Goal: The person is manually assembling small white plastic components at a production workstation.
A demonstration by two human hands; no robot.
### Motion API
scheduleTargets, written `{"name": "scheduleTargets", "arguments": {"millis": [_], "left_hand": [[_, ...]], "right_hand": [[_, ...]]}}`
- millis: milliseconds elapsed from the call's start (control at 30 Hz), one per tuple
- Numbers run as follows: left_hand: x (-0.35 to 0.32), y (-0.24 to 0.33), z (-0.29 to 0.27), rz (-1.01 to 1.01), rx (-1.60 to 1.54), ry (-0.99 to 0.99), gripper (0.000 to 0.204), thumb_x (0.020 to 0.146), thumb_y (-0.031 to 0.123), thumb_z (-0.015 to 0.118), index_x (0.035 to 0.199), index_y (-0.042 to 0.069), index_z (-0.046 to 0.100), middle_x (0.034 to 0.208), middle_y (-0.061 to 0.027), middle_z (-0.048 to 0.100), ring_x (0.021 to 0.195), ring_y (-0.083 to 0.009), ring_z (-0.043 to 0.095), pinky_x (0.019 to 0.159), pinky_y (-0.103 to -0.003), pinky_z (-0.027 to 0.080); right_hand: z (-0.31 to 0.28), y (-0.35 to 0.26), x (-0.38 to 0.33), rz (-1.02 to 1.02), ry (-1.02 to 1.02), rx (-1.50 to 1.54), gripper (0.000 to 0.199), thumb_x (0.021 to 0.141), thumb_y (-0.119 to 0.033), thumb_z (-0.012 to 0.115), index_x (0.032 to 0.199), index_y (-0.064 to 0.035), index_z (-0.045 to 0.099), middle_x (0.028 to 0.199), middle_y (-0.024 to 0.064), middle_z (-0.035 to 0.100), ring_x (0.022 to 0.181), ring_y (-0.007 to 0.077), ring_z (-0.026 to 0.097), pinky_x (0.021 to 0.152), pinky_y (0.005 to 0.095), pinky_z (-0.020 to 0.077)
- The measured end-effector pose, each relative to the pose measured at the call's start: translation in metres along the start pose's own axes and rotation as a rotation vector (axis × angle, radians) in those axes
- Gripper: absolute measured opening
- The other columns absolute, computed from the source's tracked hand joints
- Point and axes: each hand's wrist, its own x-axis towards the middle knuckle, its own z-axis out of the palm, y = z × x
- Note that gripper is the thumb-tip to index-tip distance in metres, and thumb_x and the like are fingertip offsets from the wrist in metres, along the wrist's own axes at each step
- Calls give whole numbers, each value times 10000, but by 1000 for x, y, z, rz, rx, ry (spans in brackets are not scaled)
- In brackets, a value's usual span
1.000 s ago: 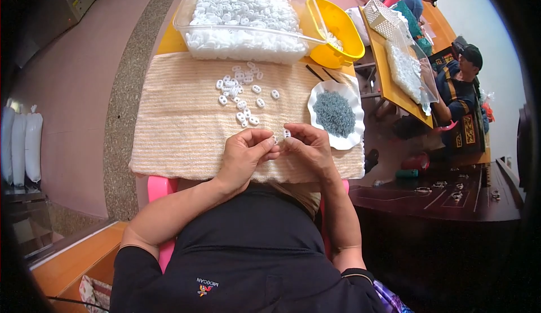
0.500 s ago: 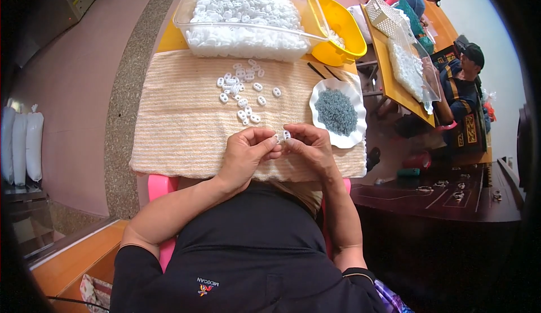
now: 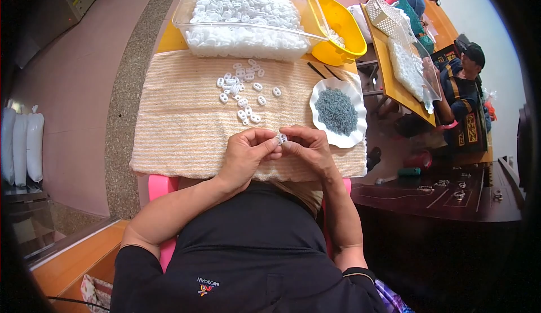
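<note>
Over the near part of the cloth, my left hand (image 3: 246,150) and my right hand (image 3: 311,148) meet with their fingertips pinched. Between them is a small white oval plastic piece with two holes (image 3: 282,139), gripped by my right thumb and forefinger. My left fingertips press on a tiny pale part against it, mostly hidden by the fingers. Just beyond lie several loose white two-holed pieces (image 3: 242,102). To the right, a white wavy-rimmed dish (image 3: 354,140) holds a heap of small grey-blue parts (image 3: 336,111).
A clear plastic bin (image 3: 248,28) full of white pieces stands at the back, beside a yellow basin (image 3: 345,20). Two thin black sticks (image 3: 316,70) lie near the dish. A striped cloth (image 3: 180,115) covers the table. Other people sit at a table (image 3: 389,79) on the right.
My right hand has shifted slightly left, bringing the white piece against my left fingertips; the gap between them has closed. The loose pieces have not moved.
</note>
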Motion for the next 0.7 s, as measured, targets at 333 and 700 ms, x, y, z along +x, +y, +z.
{"name": "scheduleTargets", "arguments": {"millis": [333,700], "left_hand": [[-1,3,2,-37,-6,-17,138,893,60,643,1006,-14,614,860,-78,667,764,-125,649,711,-245,563],[-1,8,3,-128,-55,-107,118,896,62,637,979,-21,628,857,-89,667,746,-137,649,681,-236,561]], "right_hand": [[-4,3,-1,-33,-35,-1,260,846,-7,667,1101,44,652,994,81,661,883,128,629,773,241,518],[-4,9,-4,7,-99,324,249,845,-2,668,1083,65,640,965,122,651,800,181,659,703,263,560]]}}
